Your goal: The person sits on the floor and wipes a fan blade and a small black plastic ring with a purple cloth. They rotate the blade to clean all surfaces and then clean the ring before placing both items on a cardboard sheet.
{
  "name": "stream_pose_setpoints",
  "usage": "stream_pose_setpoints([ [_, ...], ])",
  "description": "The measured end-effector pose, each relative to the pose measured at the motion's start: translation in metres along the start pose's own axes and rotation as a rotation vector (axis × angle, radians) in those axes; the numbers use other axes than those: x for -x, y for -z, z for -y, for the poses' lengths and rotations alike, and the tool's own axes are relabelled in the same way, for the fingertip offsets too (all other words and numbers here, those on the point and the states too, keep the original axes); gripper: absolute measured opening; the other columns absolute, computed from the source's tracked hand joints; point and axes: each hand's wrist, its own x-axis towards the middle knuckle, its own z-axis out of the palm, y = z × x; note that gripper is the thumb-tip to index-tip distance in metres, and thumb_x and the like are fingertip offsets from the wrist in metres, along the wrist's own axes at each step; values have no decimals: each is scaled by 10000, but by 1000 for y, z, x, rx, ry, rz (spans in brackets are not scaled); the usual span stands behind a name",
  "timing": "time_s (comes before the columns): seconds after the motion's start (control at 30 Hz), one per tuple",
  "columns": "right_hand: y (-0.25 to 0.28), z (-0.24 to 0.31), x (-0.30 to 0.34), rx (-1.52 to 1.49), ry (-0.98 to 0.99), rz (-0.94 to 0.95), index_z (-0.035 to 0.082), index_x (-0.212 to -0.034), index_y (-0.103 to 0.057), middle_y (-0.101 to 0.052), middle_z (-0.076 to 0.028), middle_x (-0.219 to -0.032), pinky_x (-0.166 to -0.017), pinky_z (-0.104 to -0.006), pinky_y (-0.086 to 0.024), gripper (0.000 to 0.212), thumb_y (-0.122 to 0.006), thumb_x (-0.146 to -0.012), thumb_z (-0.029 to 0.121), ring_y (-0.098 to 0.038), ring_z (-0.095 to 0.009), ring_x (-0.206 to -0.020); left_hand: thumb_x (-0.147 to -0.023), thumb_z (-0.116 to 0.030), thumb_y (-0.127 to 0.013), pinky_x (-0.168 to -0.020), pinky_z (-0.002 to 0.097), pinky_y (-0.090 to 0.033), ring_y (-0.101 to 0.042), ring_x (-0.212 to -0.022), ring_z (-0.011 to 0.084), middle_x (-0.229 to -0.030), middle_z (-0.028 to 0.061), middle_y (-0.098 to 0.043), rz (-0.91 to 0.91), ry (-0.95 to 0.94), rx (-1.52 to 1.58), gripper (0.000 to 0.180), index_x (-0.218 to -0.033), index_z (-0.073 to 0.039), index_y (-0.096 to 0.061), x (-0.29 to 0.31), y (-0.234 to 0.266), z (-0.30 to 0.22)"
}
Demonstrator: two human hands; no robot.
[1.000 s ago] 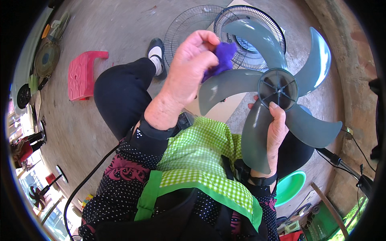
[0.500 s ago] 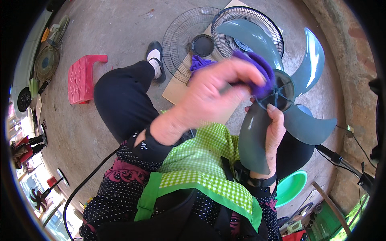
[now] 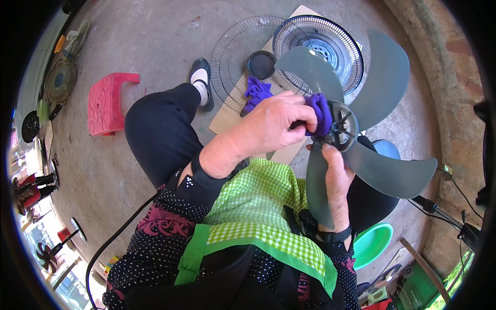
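A grey-green fan blade (image 3: 395, 168) assembly with several curved blades and a round spoked hub (image 3: 343, 125) is held up in front of me, to the right. My right hand (image 3: 338, 178) grips it from below, thumb by the hub's rim and the other fingers mostly hidden behind the blades. Pinched in my left hand (image 3: 276, 121) is a bunched purple cloth (image 3: 320, 114), which touches the left side of the hub. Beyond my left hand, a second purple cloth (image 3: 257, 92) lies on cardboard on the floor.
Two round fan grilles (image 3: 356, 67) and a dark round dish (image 3: 261, 64) lie ahead. A pink stool (image 3: 106, 103) stands to the left, a green basin (image 3: 373, 245) at lower right. A wall (image 3: 454, 57) and a black pole (image 3: 439, 207) bound the right side.
My left hand has come down with the purple cloth, from over the hub's upper rim to its left side. The fan blade has turned and tilted, and its hub sits slightly further left and lower.
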Motion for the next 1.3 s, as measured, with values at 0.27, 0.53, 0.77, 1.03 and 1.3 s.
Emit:
stream_pose_setpoints([
  [0.27,8,10,0,-133,-48,-43,-40,-1233,-518,-625,-156,-1041,-739,-378,-570,458,-536,-783,46,-648,-244,-854,-765,-22,-599,-593,260,-456,-581,-652,121,-744,37,-623,-246,405,-184,93,-846,-23,-645,7,43,23],
  [0.53,-1,18,3,-11,-175,45,-24,-1320,-475,-609,-139,-1141,-805,-398,-555,542,-504,-786,68,-604,-239,-1030,-909,31,-572,-780,213,-502,-603,-838,69,-966,31,-644,-740,53,758,146,-1037,-20,-619,3,70,2],
  [0.77,-4,11,3,-195,-243,92,-55,-1183,-562,-613,-132,-1115,-867,-406,-554,406,-530,-781,-3,-623,-229,-998,-845,15,-622,-866,298,-463,-608,-937,134,-993,8,-678,-175,78,396,258,-1062,-103,-693,-11,-16,5],
  [1.03,2,12,4,-383,-311,66,-55,-1281,-482,-590,-169,-1184,-847,-432,-564,574,-465,-711,8,-615,-275,-1044,-798,-111,-669,-902,370,-365,-562,-1072,204,-1023,-64,-696,-287,-171,-289,324,-1075,-273,-714,-6,-19,25],
  [1.3,0,20,11,-319,-200,197,-18,-1386,-384,-557,-207,-1241,-798,-420,-578,771,-532,-638,95,-585,-318,-1122,-950,-120,-523,-910,301,-462,-601,-993,167,-1088,31,-672,-314,92,95,235,-1134,-77,-661,-8,15,75],
])
